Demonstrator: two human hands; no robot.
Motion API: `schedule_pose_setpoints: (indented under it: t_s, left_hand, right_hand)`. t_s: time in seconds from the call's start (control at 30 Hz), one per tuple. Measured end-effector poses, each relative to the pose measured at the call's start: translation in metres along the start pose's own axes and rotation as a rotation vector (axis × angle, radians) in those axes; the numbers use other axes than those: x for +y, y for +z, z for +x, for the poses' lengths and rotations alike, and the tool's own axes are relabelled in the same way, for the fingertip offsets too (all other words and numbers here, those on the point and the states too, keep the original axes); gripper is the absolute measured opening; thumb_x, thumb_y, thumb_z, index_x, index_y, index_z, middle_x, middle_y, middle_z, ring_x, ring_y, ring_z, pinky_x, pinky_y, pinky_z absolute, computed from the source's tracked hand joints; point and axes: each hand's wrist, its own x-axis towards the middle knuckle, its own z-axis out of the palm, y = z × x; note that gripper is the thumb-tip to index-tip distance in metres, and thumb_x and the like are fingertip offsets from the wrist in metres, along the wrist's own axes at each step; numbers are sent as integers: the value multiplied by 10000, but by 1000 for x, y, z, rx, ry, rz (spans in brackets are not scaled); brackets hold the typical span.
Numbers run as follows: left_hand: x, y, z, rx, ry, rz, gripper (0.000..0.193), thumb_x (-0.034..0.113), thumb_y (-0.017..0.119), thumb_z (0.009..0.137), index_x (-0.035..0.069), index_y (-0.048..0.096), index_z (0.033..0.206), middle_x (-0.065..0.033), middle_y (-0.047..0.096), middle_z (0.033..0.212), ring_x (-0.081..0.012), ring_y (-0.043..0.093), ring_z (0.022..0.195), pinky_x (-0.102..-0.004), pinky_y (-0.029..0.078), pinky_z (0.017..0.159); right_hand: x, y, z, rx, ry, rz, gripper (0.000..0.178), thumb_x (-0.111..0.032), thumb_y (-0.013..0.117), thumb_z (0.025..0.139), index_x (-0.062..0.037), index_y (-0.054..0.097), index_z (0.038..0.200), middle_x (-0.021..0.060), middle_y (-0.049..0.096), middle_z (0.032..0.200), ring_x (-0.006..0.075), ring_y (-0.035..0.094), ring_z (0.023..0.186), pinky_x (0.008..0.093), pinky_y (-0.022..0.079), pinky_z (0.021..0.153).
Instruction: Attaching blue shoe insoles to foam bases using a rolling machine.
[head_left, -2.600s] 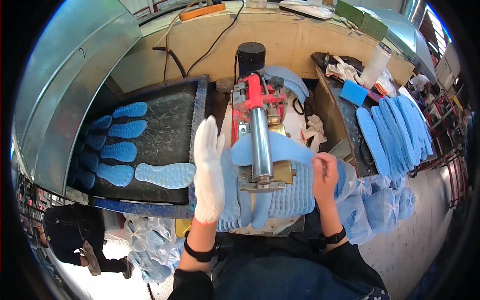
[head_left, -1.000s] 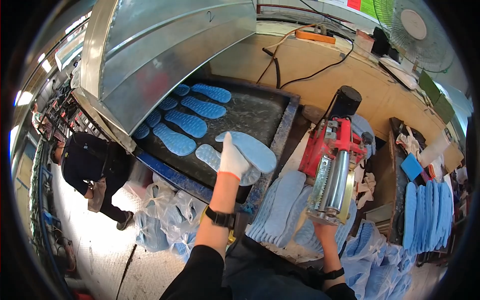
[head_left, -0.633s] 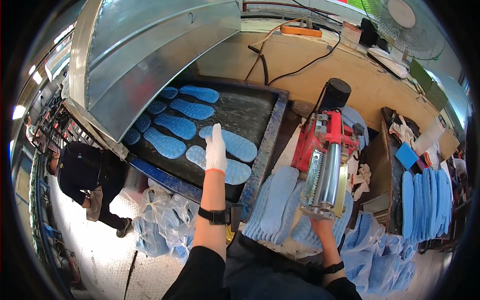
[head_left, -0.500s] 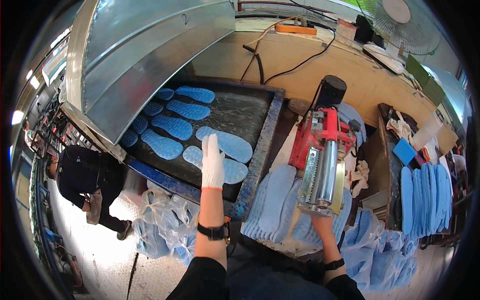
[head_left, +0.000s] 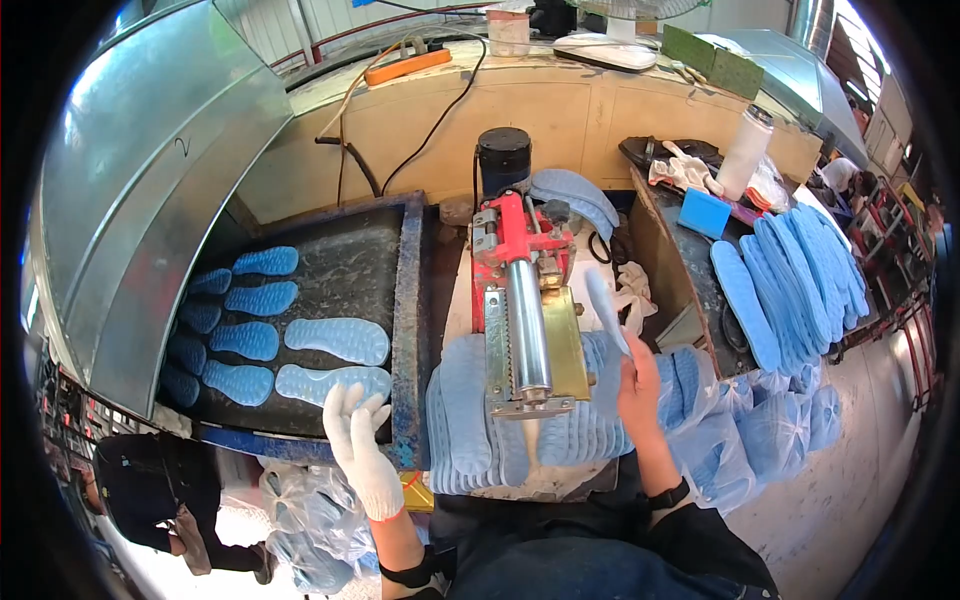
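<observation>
My left hand [head_left: 360,440], in a white knit glove, hovers at the front of the dark conveyor bed [head_left: 345,235] with its fingers apart. Its fingertips overlap the near end of a blue shoe insole [head_left: 315,382]; whether they touch it I cannot tell. Another insole [head_left: 337,341] lies just behind that one. My bare right hand [head_left: 640,388] grips a blue insole [head_left: 606,312] tilted up on edge, right of the red roller machine [head_left: 528,320]. Rows of stacked insoles [head_left: 462,410] stand below the machine's metal roller.
Several more insoles [head_left: 248,340] lie under the sheet-metal hood [head_left: 150,190]. On the right-hand table stand upright insoles [head_left: 790,290], a blue box [head_left: 704,213] and a white bottle [head_left: 746,152]. Bagged insoles [head_left: 770,435] sit below. Another person [head_left: 160,490] bends at the lower left.
My right hand has come up from under the roller's front and now shows an insole in its grip. My left hand has drawn back toward me. The view has turned right.
</observation>
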Motion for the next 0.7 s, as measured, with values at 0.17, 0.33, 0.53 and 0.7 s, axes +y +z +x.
schedule_pose_setpoints:
  t_s: [0.17, 0.33, 0.53, 0.7]
  left_hand:
    - [4, 20, -12, -104, 8, -9, 483, 150, 446, 961, -41, 377, 1399, -203, 515, 1284, -262, 600, 1074, -366, 491, 927]
    - [-9, 28, -21, -250, -4, -91, 502, 238, 398, 1012, -29, 353, 1435, -205, 532, 1320, -282, 590, 1135, -397, 485, 963]
    - [-19, 38, -15, -391, 95, -154, 592, 365, 398, 1027, -37, 321, 1456, -231, 446, 1425, -327, 461, 1312, -456, 385, 1076]
    - [-14, 65, 5, -435, 228, -194, 586, 348, 357, 1040, -64, 306, 1454, -232, 369, 1487, -322, 352, 1399, -449, 270, 1158]
  right_hand:
    - [-23, -12, 26, -67, -249, -210, 564, 95, 543, 756, -186, 650, 1234, 141, 596, 1220, 342, 541, 1095, 392, 445, 918]
    - [-24, -2, 25, -13, -243, -43, 532, 47, 581, 814, -67, 529, 1331, 162, 556, 1271, 343, 537, 1107, 394, 432, 944]
    - [15, 14, -12, 103, 233, 167, 379, 23, 557, 836, -27, 535, 1211, 136, 600, 1131, 259, 581, 1036, 371, 462, 865]
    - [52, 45, -49, -165, 339, 242, 263, 25, 568, 803, -41, 576, 1058, 69, 637, 875, 197, 614, 775, 318, 486, 674]
